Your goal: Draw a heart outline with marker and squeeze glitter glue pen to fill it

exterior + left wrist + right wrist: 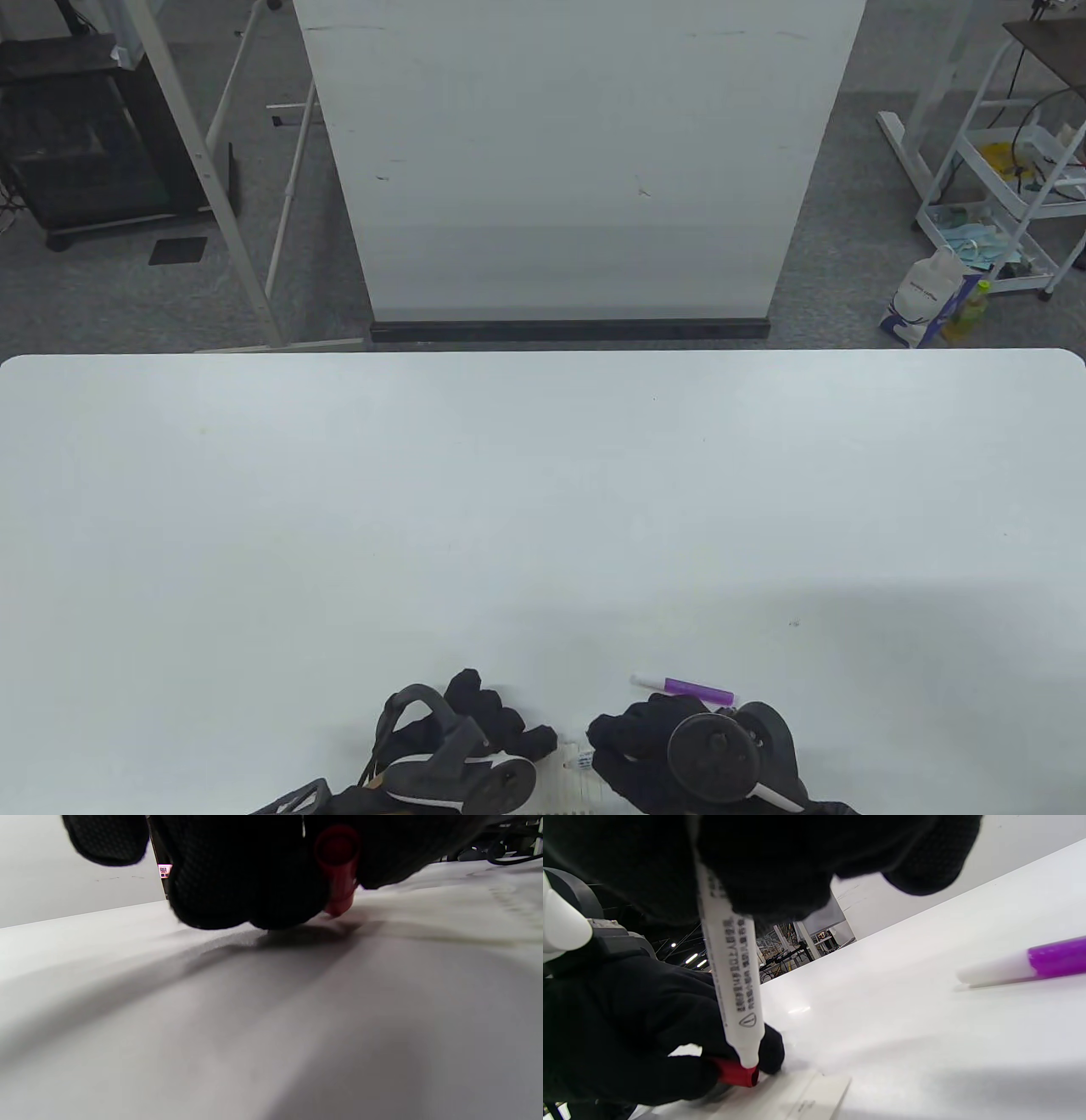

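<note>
Standing in a grey-floored room with a white board (577,161) behind and a wire cart (1010,212) at the far right: a smooth white table (543,509). Working at its near edge, close together, both black-gloved hands. Right hand (653,747) curling around a white marker (731,984), printed text along its barrel, angling down. Left hand (484,722) pinching the marker's red cap (736,1074) just above the surface, knuckles resting on the table. Lying near the near edge, just beyond the right hand: a glitter pen (685,688), purple body, white tapered tip. Showing under the hands, a corner of white paper (806,1099).
</note>
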`<state>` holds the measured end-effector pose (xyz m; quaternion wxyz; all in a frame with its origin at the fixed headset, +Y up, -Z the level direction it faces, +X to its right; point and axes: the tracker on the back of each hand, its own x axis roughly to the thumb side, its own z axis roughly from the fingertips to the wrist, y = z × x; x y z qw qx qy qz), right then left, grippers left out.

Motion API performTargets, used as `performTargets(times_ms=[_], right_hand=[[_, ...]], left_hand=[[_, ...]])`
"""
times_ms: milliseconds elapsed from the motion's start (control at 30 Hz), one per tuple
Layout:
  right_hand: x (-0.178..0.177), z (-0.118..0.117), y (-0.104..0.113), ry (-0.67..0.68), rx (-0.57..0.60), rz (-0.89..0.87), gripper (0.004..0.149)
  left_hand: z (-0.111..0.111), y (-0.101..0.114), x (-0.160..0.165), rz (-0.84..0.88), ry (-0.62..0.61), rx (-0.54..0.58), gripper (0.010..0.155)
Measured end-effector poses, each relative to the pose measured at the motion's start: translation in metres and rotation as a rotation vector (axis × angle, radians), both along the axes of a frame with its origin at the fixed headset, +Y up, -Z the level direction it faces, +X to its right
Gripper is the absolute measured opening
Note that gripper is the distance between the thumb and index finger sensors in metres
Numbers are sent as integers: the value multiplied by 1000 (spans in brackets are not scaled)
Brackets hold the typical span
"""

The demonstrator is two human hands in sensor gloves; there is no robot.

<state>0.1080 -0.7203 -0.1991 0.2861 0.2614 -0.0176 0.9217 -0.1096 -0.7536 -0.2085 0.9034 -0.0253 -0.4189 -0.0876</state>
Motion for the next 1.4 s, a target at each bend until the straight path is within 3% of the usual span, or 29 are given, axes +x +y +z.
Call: performTargets(times_ms=[400, 1400], right_hand=[[-9, 2, -5, -12, -40, -50, 38], [-20, 0, -9, 16, 25, 36, 37]], left_hand=[[-10, -2, -1, 58, 141, -111, 53], [-11, -2, 0, 48, 147, -105, 52]])
